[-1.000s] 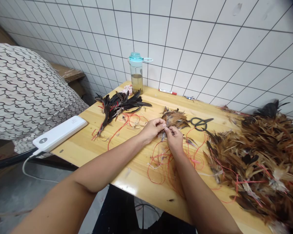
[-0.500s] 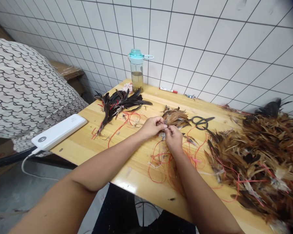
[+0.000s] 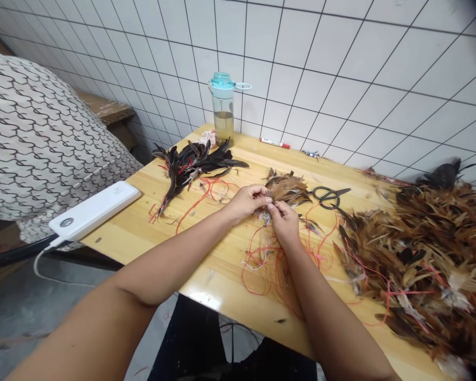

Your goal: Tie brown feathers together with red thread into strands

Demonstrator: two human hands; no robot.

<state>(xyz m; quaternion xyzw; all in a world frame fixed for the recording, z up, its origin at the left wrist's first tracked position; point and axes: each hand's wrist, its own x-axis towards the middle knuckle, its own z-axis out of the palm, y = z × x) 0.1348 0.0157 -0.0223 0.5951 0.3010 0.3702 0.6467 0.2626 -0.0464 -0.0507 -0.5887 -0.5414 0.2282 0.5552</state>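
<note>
My left hand point(image 3: 247, 201) and my right hand point(image 3: 284, 222) meet above the middle of the wooden table point(image 3: 218, 264). Both are closed, thumbs and fingers pinching at the quill end of a bundle of brown feathers point(image 3: 289, 187). The feathers fan out beyond my fingertips. What exactly lies between the fingertips is mostly hidden. Loops of red string point(image 3: 257, 288) lie tangled below my hands and under my right forearm. Just right of the bundle rest black-handled scissors point(image 3: 330, 197), their blades pointing right.
A large pile of brown feathers point(image 3: 432, 254) covers the table's right side. Black feathers point(image 3: 190, 169) lie at the far left, near a water bottle point(image 3: 222, 114). A red-and-white marker point(image 3: 275, 143) sits by the tiled wall. At the left edge is a white power bank point(image 3: 97, 209) with its cable.
Both hands stay at the feather bundle, with only slight finger movement; the right fingers have spread a little from the left. The camera view has shifted slightly.
</note>
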